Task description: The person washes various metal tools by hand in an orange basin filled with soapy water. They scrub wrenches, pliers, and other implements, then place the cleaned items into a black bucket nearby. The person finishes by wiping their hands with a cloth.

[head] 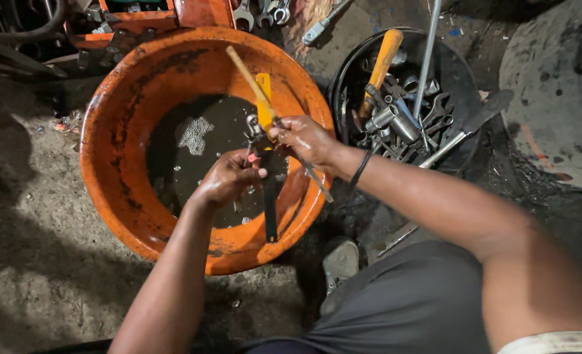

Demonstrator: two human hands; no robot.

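1. An orange basin (124, 111) of dark liquid is set on the dirt floor (35, 262).
2. A black tub (458, 72) filled with wrenches and sockets is placed just beside the basin's right rim.
3. A small metal part (257, 131) is pinched in the left hand (228, 178) above the basin's right half.
4. A thin wooden-handled brush (248, 75) is gripped in the right hand (304, 137), touching the part.

Bare arms, a black wristband (361, 168), grey shorts (415, 305) and a grey shoe (340, 261).
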